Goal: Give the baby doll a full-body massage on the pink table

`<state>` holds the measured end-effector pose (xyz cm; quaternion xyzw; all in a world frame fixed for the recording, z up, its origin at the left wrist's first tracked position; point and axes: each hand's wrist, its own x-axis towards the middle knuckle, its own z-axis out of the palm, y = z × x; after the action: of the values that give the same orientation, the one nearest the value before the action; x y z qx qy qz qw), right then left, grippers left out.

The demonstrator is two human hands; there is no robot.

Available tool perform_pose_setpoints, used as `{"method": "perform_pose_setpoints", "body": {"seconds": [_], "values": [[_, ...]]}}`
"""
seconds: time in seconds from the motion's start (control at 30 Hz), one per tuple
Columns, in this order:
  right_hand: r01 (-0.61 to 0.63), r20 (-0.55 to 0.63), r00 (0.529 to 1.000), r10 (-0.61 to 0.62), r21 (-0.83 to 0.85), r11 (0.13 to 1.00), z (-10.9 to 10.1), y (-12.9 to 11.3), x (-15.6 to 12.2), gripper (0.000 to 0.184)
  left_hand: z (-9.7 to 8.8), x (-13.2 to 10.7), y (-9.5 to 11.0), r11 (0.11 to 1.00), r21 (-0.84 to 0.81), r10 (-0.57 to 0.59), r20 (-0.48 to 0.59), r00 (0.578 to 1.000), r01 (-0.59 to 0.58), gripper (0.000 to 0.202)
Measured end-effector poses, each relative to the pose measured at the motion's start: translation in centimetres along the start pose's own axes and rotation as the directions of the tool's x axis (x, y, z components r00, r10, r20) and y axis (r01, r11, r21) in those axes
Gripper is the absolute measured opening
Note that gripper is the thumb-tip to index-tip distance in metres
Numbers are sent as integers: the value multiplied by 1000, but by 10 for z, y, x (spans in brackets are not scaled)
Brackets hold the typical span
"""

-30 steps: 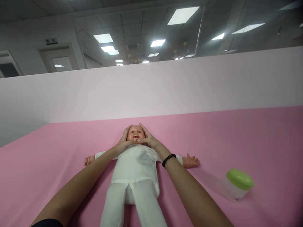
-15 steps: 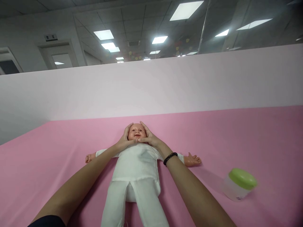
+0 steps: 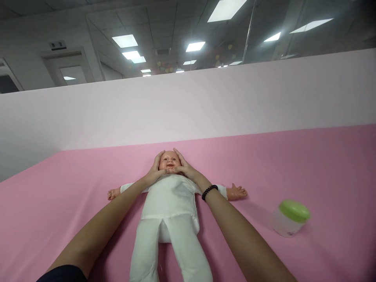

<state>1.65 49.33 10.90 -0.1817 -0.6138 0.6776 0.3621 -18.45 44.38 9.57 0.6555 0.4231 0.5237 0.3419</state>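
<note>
A baby doll point(image 3: 172, 199) in a white cloth suit lies on its back on a pink sheet point(image 3: 293, 164), its arms spread and its plastic face turned up. My left hand point(image 3: 154, 168) cups the left side of the doll's head in the picture, and my right hand point(image 3: 185, 167) cups the other side. The fingers of both hands curve around the head, with the thumbs along the cheeks and jaw. A black beaded bracelet point(image 3: 209, 192) circles my right wrist.
To the right of the doll stands a clear plastic jar with a green lid point(image 3: 290, 218) on the pink sheet. A pale pink wall point(image 3: 188, 102) rises behind the sheet, and above it are a glass partition and a lit office ceiling.
The whole scene sits slightly higher in the picture, and the jar appears further left, as my head has shifted. Both hands stay on the doll's head.
</note>
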Motion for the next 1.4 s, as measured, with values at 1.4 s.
{"method": "perform_pose_setpoints", "body": {"seconds": [1.4], "values": [[-674,-476,454,-753,-736,59,5,-91,-209,56,-55,-178,90,813,464,-32,-567,823,351,60]]}}
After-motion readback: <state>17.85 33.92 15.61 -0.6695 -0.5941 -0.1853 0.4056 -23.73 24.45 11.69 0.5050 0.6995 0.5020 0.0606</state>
